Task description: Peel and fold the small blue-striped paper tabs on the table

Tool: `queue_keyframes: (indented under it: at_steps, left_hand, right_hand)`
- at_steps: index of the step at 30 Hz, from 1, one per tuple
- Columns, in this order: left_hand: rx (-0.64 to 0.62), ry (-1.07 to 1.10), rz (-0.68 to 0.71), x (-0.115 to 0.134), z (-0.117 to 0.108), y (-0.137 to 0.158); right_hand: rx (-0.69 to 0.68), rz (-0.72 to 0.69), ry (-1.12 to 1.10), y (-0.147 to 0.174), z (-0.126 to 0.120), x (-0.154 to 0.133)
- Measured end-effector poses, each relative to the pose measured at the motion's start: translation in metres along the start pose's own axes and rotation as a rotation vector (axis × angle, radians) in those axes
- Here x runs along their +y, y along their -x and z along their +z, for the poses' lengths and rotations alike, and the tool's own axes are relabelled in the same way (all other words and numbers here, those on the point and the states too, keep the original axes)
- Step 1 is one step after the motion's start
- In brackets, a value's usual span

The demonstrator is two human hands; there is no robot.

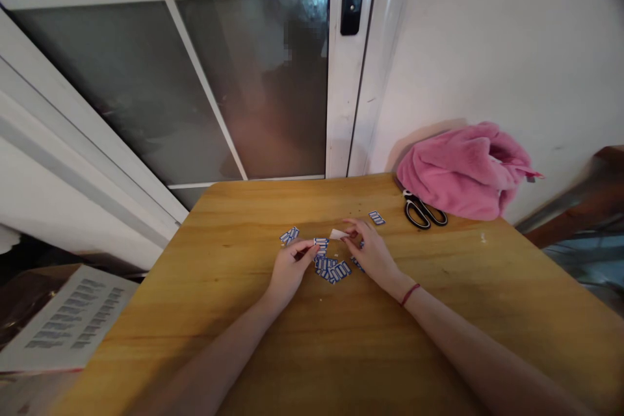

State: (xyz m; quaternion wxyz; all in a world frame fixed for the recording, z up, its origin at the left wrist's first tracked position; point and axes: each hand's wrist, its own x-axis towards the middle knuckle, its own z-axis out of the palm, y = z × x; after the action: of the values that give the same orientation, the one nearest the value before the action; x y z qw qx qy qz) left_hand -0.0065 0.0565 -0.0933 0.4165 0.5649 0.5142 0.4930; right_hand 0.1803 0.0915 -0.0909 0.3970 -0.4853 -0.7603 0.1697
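Note:
Between finger and thumb, my left hand [289, 266] pinches a small blue-and-white label card [320, 246] above the wooden table. A small white slip of paper [337, 234] is gripped by the fingertips of my right hand [370, 253], just right of that card. Below and between the hands lies a loose pile of similar blue-bordered label cards [332, 269]. A few more cards [290, 234] rest beyond my left hand, and one single card [377, 218] lies past my right hand. Another card is partly hidden under the right hand. A red band circles my right wrist.
Black-handled scissors [423, 213] lie at the table's far right, partly under a pink plush cloth [468, 172] against the wall. A glass-paned door [253, 78] borders the far edge. Left of the wooden table [234, 351], a printed carton [68, 318] stands lower down.

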Motion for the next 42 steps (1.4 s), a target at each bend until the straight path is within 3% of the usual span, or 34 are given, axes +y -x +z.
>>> queue_keyframes:
  at_steps: [8,17,29,32,35,38,42]
  left_hand:
    - [-0.001,0.072,-0.030,0.002,0.002,0.000]
    - [-0.159,0.071,-0.023,0.004,0.001,0.004]
    - [-0.070,0.133,-0.073,0.001,0.000,0.001]
    - [-0.033,0.042,0.014,0.002,0.000,0.002]
    - [0.001,-0.050,0.105,0.004,0.001,0.003]
    - [0.019,-0.102,0.150,0.005,0.003,0.005]
    - [0.023,-0.137,0.180,0.007,0.004,0.007]
  right_hand:
    - [0.091,-0.258,-0.110,0.009,-0.010,-0.017]
    - [0.001,-0.272,-0.114,0.014,-0.004,-0.019]
    - [0.091,-0.410,0.044,0.017,-0.005,-0.021]
    - [0.055,-0.371,0.051,0.020,-0.002,-0.025]
    - [0.081,-0.229,0.014,0.025,0.005,-0.028]
    - [0.103,-0.078,-0.023,0.028,0.011,-0.029]
    - [0.108,0.013,-0.044,0.028,0.012,-0.031]
